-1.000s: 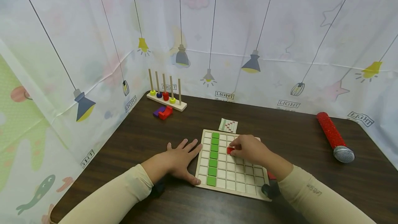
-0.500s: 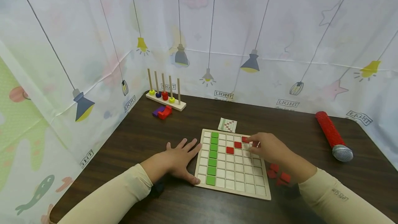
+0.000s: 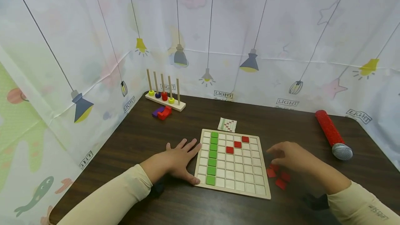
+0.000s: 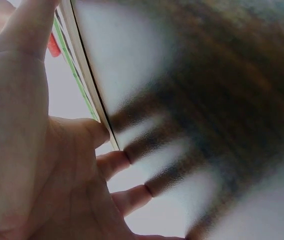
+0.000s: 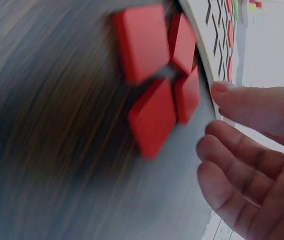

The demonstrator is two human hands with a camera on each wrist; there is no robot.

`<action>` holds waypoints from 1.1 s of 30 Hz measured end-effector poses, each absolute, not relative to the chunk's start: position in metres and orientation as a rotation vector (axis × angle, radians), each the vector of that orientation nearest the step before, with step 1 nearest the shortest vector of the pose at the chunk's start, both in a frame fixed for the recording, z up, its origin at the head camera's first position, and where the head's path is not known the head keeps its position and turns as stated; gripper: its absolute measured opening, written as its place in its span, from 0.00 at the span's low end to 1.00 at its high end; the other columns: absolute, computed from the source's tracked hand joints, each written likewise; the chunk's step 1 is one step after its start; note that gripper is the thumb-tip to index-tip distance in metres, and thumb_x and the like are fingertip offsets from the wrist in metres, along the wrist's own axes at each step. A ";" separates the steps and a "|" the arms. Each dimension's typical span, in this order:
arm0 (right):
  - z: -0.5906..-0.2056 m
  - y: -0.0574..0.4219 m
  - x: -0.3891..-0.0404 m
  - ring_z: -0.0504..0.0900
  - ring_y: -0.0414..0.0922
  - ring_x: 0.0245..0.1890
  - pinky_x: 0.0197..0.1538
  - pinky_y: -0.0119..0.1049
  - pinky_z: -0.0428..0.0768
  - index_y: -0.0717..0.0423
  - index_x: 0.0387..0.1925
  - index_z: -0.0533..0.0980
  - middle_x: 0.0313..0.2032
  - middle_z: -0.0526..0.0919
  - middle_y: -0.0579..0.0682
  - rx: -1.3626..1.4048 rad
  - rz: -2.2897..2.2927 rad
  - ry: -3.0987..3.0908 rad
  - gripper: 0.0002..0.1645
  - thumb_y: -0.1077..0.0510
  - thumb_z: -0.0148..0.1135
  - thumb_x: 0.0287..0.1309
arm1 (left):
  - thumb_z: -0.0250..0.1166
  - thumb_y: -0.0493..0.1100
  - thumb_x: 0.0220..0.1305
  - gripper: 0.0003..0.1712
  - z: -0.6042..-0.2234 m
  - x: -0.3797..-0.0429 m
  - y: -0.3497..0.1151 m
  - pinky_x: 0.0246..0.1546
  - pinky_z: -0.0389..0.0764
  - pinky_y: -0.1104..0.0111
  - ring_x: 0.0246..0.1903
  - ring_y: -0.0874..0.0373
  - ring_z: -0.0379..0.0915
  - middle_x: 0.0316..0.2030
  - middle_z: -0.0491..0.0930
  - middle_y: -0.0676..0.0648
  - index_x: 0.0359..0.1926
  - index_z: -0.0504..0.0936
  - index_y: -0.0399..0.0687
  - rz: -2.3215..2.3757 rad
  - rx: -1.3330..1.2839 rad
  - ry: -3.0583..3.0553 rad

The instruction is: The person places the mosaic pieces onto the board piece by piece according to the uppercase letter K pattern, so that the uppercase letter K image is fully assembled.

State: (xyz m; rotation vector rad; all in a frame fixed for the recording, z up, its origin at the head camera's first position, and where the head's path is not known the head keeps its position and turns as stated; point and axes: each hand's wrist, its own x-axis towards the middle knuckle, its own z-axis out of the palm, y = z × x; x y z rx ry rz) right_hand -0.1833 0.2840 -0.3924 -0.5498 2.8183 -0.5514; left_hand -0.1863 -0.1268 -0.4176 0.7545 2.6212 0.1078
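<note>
A wooden grid board (image 3: 239, 186) lies on the table in the head view. Green tiles (image 3: 212, 154) fill its second column, and 3 red tiles (image 3: 238, 144) form a diagonal in its upper part. My left hand (image 3: 181, 160) is spread flat, with thumb and fingertips against the board's left edge. To the right of the board, my right hand (image 3: 293, 156) hovers with bent, relaxed fingers and nothing between them. Below it are several loose red tiles (image 3: 281, 183); the right wrist view shows one red tile (image 5: 153, 120) near the others, apart from the fingers.
A small pattern card (image 3: 227, 124) lies just behind the board. At the back left are a peg stand (image 3: 178, 106) with coloured rings and red and purple blocks (image 3: 164, 113). A red microphone (image 3: 331, 131) lies at the far right, before a printed curtain.
My right hand has left the red tile at the board's top row and moved right and down, over the loose tiles. The left hand has stayed at the board's edge.
</note>
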 end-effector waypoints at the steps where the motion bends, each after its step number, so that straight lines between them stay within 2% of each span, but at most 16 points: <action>1: -0.392 0.288 -0.182 0.83 0.54 0.49 0.50 0.56 0.80 0.58 0.52 0.85 0.47 0.86 0.52 -0.572 -0.549 2.803 0.22 0.59 0.76 0.55 | 0.65 0.84 0.46 0.72 -0.418 -0.186 -0.127 0.63 0.46 0.26 0.79 0.44 0.30 0.81 0.34 0.53 0.83 0.40 0.66 0.106 0.752 2.622; 5: -0.396 0.299 -0.177 0.81 0.51 0.49 0.49 0.52 0.79 0.51 0.53 0.85 0.49 0.84 0.47 -0.611 -0.540 2.757 0.23 0.59 0.77 0.54 | 0.65 0.84 0.46 0.73 -0.417 -0.185 -0.126 0.63 0.45 0.27 0.79 0.44 0.30 0.81 0.35 0.53 0.83 0.40 0.65 0.105 0.747 2.625; 11: -0.400 0.300 -0.173 0.76 0.43 0.40 0.41 0.41 0.78 0.47 0.50 0.86 0.42 0.80 0.41 -0.666 -0.562 2.758 0.20 0.60 0.76 0.55 | 0.65 0.84 0.46 0.72 -0.416 -0.185 -0.126 0.63 0.46 0.27 0.79 0.45 0.31 0.81 0.34 0.53 0.83 0.40 0.65 0.099 0.747 2.625; 16: -0.400 0.300 -0.176 0.75 0.42 0.36 0.38 0.41 0.77 0.47 0.42 0.83 0.36 0.78 0.40 -0.681 -0.480 2.799 0.14 0.59 0.77 0.53 | 0.65 0.85 0.45 0.73 -0.415 -0.186 -0.126 0.63 0.46 0.27 0.79 0.45 0.31 0.81 0.35 0.53 0.83 0.40 0.65 0.100 0.746 2.621; 22: -0.404 0.302 -0.182 0.74 0.44 0.29 0.32 0.41 0.75 0.48 0.34 0.76 0.28 0.76 0.42 -0.545 -0.474 2.888 0.15 0.59 0.78 0.53 | 0.65 0.85 0.45 0.73 -0.417 -0.187 -0.127 0.63 0.46 0.27 0.79 0.45 0.31 0.81 0.34 0.53 0.83 0.40 0.66 0.102 0.748 2.622; 28: -0.410 0.308 -0.192 0.74 0.45 0.30 0.31 0.42 0.75 0.49 0.34 0.77 0.30 0.78 0.44 -0.414 -0.561 2.927 0.12 0.57 0.76 0.57 | 0.64 0.85 0.46 0.72 -0.418 -0.186 -0.127 0.63 0.46 0.27 0.79 0.45 0.30 0.81 0.34 0.53 0.83 0.39 0.65 0.103 0.765 2.623; 33: -0.410 0.305 -0.198 0.81 0.50 0.37 0.38 0.47 0.80 0.50 0.37 0.81 0.37 0.83 0.47 -0.305 -0.741 2.979 0.08 0.54 0.73 0.61 | 0.64 0.84 0.46 0.72 -0.416 -0.186 -0.127 0.63 0.46 0.27 0.79 0.45 0.31 0.81 0.34 0.53 0.83 0.39 0.65 0.104 0.763 2.627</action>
